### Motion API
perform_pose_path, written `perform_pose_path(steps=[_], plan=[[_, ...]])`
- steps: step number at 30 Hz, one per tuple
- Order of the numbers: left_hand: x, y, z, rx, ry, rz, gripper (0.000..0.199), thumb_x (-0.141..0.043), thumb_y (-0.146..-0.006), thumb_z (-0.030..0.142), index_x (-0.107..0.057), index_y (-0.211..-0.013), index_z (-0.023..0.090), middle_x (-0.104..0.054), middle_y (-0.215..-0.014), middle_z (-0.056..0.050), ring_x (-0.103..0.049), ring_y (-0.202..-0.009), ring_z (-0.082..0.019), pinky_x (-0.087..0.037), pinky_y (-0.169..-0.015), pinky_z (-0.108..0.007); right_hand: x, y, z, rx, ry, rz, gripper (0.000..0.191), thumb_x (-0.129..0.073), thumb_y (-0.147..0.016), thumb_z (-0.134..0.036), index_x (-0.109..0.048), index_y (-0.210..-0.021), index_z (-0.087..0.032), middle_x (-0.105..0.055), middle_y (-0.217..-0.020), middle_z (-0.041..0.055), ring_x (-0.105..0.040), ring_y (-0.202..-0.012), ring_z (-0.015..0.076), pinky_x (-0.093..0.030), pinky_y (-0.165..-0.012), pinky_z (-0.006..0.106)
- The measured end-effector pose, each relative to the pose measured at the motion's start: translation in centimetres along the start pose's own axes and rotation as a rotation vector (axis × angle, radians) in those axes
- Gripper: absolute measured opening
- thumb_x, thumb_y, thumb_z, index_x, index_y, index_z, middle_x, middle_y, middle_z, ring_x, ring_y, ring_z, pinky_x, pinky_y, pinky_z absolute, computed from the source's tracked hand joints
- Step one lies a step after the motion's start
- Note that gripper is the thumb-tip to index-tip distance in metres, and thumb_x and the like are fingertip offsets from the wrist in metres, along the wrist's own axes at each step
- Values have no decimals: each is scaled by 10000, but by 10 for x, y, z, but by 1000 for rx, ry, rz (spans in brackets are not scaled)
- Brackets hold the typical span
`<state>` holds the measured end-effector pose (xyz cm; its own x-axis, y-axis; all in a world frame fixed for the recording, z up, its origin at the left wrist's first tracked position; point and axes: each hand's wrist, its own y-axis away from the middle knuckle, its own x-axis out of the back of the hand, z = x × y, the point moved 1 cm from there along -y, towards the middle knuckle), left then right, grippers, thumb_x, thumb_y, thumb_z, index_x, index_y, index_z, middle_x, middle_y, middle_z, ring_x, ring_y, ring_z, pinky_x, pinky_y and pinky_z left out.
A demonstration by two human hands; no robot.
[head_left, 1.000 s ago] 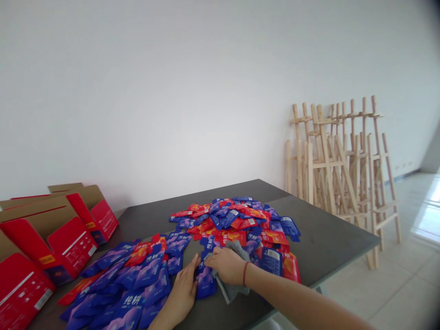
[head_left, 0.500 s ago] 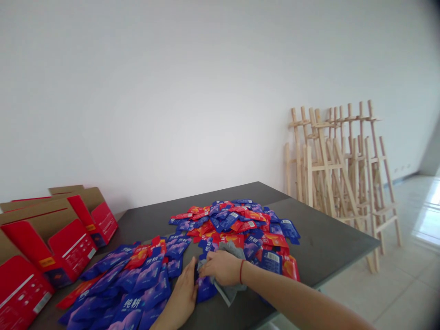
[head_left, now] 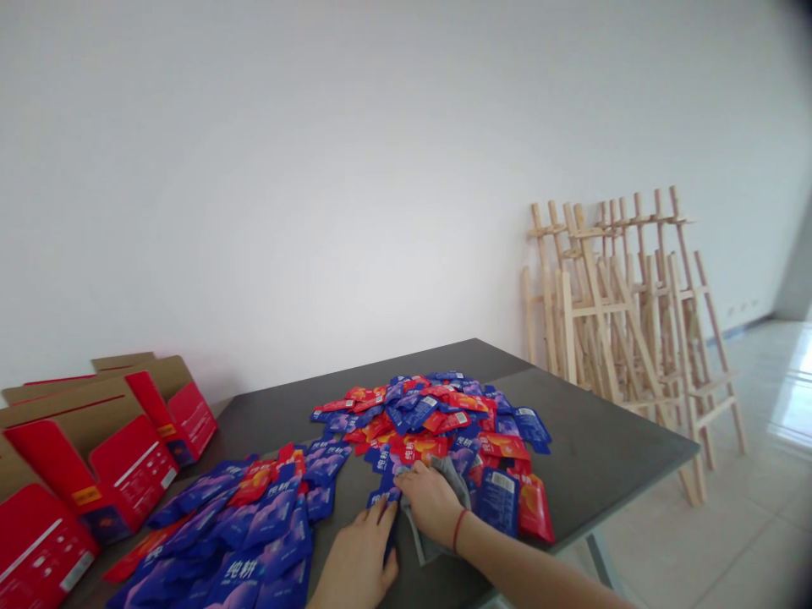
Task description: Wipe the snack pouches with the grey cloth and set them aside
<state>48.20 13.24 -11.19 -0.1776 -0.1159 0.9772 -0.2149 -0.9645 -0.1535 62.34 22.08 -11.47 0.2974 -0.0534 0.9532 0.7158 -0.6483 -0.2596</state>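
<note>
My right hand point(head_left: 431, 499), with a red cord at the wrist, is closed on a grey cloth point(head_left: 453, 486) at the near edge of the larger pile. Beside it, my left hand point(head_left: 360, 554) has its fingers on a blue packet point(head_left: 388, 493), with the thumb at its lower side. Blue and red packets point(head_left: 419, 410) lie heaped beyond both hands. A second heap of mostly blue packets point(head_left: 254, 541) is left of my left hand.
Open red boxes point(head_left: 136, 461) with brown inner flaps stand along the left side of the dark table point(head_left: 589, 440). Wooden easels point(head_left: 609, 313) lean against the white wall at the right.
Both hands have shifted slightly right, and my left hand now lies flatter, with a blue packet under its fingers. The cloth has moved right with my right hand.
</note>
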Motion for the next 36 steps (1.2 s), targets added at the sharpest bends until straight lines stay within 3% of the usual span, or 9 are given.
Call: perform_pose_path(steps=[3,6,11,15,19,26,29,32,36], plan=[[1,-4,-14,63,33,96,617,-359,-779,71,-460,-1379,174,-452,-1473,-122,-563,-1228,-222,-452,-1042,-394,-1,2,0,-24,-3,31,371,-424,-849,-113,-600,-1175,-138,-671,-1111,118,-536,-1034,277,-432,-879,395],[-3,-8,-40,202,97,210,618,-294,-774,30,-488,-1344,168,-464,-1465,-98,-478,-1310,-185,-386,-1106,-393,-2,1,1,-6,10,28,382,-454,-823,-109,-598,-1174,-149,-674,-1106,107,-536,-1029,282,-439,-851,397],[-18,1,-66,283,116,289,460,-394,-840,254,-565,-1242,109,-519,-1384,-157,-485,-1300,-260,-400,-1090,-452,-1,0,2,102,4,2,400,-494,-797,-121,-589,-1184,-154,-661,-1161,87,-536,-1008,263,-445,-832,377],[-30,14,-64,254,85,362,605,-565,-753,404,-525,-1266,86,-577,-1292,-171,-535,-1223,-301,-414,-1059,-472,0,1,-12,234,-33,-8,446,-518,-790,-147,-550,-1235,-157,-643,-1215,68,-533,-1020,247,-443,-836,362],[-38,20,-59,256,64,363,652,-560,-734,282,-429,-1334,63,-592,-1270,-180,-560,-1163,-296,-466,-958,-454,-5,-1,-35,455,-63,-38,418,-515,-812,-179,-542,-1228,-201,-615,-1271,25,-525,-1040,230,-453,-790,351],[-31,20,-49,292,122,352,785,-583,-745,354,-293,-1417,72,-587,-1264,-170,-545,-1167,-294,-411,-989,-460,-14,-32,-23,217,45,-32,350,-523,-811,-151,-580,-1156,-147,-662,-1132,104,-538,-1011,252,-462,-789,358],[-23,22,-41,260,170,304,842,-617,-718,328,-252,-1451,130,-616,-1218,-126,-554,-1149,-279,-384,-1008,-457,-14,-37,-18,151,73,-20,300,-481,-831,-128,-601,-1106,-117,-669,-1068,142,-538,-1000,288,-462,-753,390],[-17,24,-35,224,190,270,875,-665,-672,324,-283,-1446,184,-629,-1193,-100,-557,-1138,-283,-365,-1020,-465,-12,-33,-17,184,77,-33,275,-513,-810,-143,-620,-1064,-130,-681,-1036,122,-539,-982,286,-451,-770,393],[-19,23,-35,224,193,277,876,-687,-652,324,-311,-1427,160,-622,-1209,-122,-549,-1145,-293,-364,-1014,-477,-6,-19,-20,377,22,-85,307,-546,-794,-167,-612,-1093,-178,-684,-1080,61,-543,-951,236,-429,-780,343]])
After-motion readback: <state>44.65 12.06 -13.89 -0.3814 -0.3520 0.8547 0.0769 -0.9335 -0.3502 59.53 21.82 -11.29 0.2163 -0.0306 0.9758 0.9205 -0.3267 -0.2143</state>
